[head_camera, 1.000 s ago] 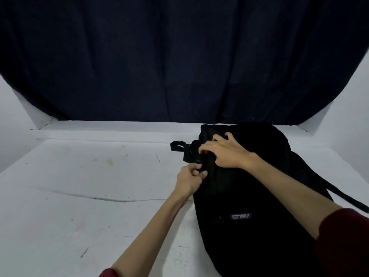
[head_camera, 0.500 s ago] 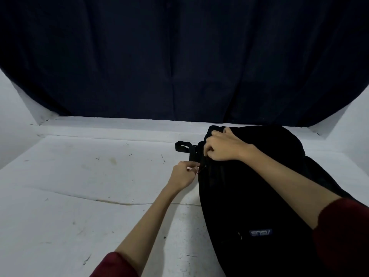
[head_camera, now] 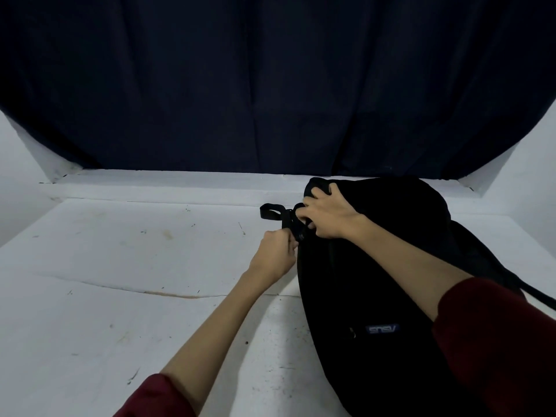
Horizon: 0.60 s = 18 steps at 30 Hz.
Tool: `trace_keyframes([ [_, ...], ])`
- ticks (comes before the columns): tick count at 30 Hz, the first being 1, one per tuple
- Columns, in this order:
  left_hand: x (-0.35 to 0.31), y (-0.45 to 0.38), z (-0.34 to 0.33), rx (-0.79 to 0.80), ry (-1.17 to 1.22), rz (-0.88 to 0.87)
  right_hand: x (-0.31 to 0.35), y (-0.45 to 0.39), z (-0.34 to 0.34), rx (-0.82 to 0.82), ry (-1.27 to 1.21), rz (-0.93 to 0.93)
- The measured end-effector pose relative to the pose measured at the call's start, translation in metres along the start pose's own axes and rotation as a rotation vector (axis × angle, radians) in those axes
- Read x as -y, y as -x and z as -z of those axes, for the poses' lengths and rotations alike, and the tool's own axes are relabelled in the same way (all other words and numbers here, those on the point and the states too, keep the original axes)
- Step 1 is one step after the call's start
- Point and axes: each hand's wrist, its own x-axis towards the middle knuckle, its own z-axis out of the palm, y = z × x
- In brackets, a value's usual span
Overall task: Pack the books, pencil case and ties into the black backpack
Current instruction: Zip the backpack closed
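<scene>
Black backpack (head_camera: 376, 296) lies flat on the white desk (head_camera: 120, 281), right of frame centre, top end away from the camera. Right hand (head_camera: 328, 216) grips its top fabric; left hand (head_camera: 275, 255) is curled, pinching something small at its upper left edge beside the carry loop (head_camera: 272, 211). Dark curtain (head_camera: 270, 85) behind.

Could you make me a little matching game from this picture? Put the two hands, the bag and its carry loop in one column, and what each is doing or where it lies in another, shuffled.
Things:
1. left hand
2. right hand
3. black backpack
4. carry loop

States:
A. lies on the white table
B. grips the bag's top
C. sticks out to the left of the bag's top
D. pinches something small at the bag's left edge

Pairs: 1-D, 2-B, 3-A, 4-C
</scene>
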Motion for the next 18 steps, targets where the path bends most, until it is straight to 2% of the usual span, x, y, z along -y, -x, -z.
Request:
trace_keyframes([
  [5,0.000,0.039,0.010,0.050,-0.105,-0.153,0.000,0.012,0.005,-0.027,-0.078,-0.037],
  [7,0.003,0.049,0.012,0.069,-0.095,-0.170,0.008,0.021,0.012,0.080,-0.247,0.029],
  [9,-0.002,0.056,0.015,0.081,-0.099,-0.177,0.018,0.032,0.016,0.171,-0.276,0.107],
  [12,-0.013,0.077,0.015,0.158,-0.096,-0.205,0.024,0.048,0.010,0.082,-0.119,0.103],
  [14,-0.015,0.103,0.013,0.277,-0.064,-0.225,0.025,0.054,0.005,0.025,-0.076,0.055],
  [16,-0.015,0.127,0.014,0.403,-0.008,-0.229,0.027,0.057,0.004,-0.018,-0.111,0.012],
  [18,-0.015,0.138,0.016,0.421,0.041,-0.211,0.028,0.066,0.008,-0.034,-0.283,-0.035],
])
